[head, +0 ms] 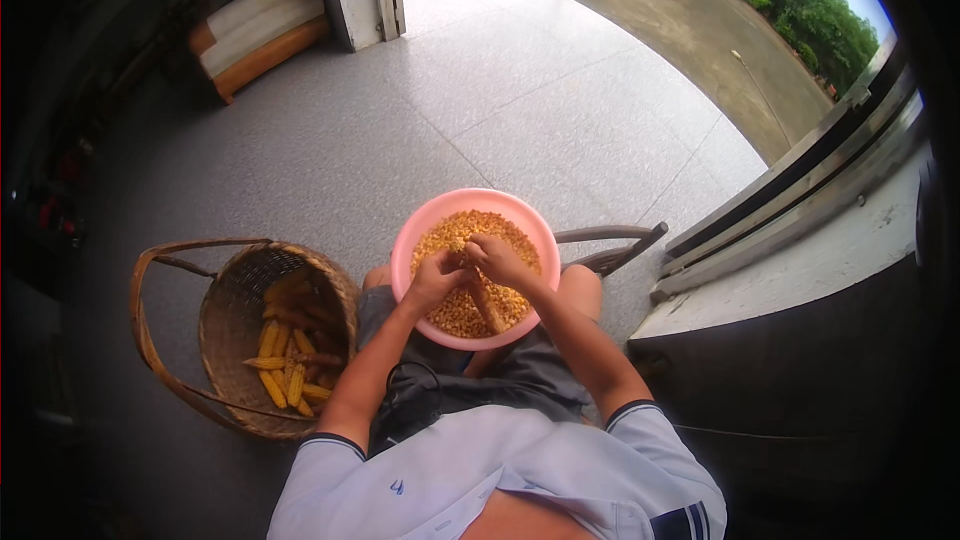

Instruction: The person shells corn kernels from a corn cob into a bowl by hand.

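Both my hands are over a pink plastic basin [550,240] resting on my lap. Loose yellow corn kernels [450,315] fill much of it. My left hand [435,279] grips a partly stripped corn cob [486,303], whose reddish bare length slants down towards the basin's near side. At the cob's upper end, where kernels remain, my right hand [499,259] has its fingers curled against it; how firmly they hold it cannot be told. A woven basket [232,307] with a tall handle stands on the floor at my left, holding yellow ears of corn [296,382] and some reddish cobs.
A curved dark wooden piece [611,234] juts out right of the basin. Beyond it is a door frame [780,187]. A wooden seat with pale cushions [262,22] stands at the upper left on the grey floor [315,157]. Outside lies a concrete yard [675,15].
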### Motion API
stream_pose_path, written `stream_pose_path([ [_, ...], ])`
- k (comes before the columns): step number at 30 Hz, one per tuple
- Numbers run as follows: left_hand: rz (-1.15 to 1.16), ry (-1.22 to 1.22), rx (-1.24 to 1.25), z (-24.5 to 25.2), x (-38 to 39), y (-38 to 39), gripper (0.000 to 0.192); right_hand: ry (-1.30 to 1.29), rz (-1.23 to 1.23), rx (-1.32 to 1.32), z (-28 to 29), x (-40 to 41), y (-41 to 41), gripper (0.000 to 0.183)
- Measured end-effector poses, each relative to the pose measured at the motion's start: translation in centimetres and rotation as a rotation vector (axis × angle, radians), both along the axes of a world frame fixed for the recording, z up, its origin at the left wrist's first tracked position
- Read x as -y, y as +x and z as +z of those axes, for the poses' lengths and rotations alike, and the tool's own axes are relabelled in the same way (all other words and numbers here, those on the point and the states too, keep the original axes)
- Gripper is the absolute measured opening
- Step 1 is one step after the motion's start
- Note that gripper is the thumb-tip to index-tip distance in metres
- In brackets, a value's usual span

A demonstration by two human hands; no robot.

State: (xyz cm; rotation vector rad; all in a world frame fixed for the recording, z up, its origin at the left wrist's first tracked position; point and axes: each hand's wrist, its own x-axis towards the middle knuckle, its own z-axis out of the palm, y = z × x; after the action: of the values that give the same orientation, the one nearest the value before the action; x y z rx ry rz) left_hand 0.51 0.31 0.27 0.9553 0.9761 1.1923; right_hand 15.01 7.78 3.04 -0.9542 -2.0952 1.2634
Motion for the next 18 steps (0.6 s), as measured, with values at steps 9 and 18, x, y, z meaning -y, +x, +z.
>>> stream_pose_path([
  [9,-0.049,0.029,-0.030,-0.8,-0.1,-0.7,0.025,0.030,-0.197,0.011,1.4,1.2,-0.1,0.026],
  [18,-0.064,0.010,0.052,-0.8,-0.2,-0.5,0.027,0.262,0.082,0.134,1.5,0.7,0.0,0.025],
])
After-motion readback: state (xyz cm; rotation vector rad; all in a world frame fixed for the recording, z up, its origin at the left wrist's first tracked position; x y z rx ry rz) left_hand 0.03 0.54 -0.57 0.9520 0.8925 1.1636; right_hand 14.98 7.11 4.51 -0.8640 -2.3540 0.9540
